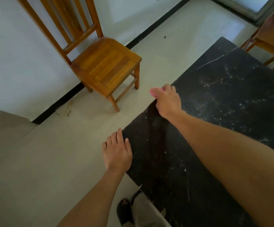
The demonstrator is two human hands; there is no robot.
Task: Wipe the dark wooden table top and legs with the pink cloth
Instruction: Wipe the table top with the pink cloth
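The pink cloth is bunched under the right hand, with only a small fold poking out past the fingertips, so its shape and long axis cannot be told. It sits at the left edge of the dark table, about midway along that edge, and the showing part hangs just off the top over the floor. The right hand grips it with fingers curled over the edge and the forearm lying across the top from the near right. The left hand holds nothing; its fingers lie relaxed on the near left corner, well apart from the cloth and nearer the person. The edge under both hands runs away from that corner toward the far corner up and to the right, and the top spreads rightward from it, flecked with pale specks and scratches. By my reading, a stroke would go either along this edge or inward to the right, with the right hand alone carrying it. The legs are hidden beneath the top. A wooden chair stands left of the table by the wall, apart from it; a second chair stands past the far edge.
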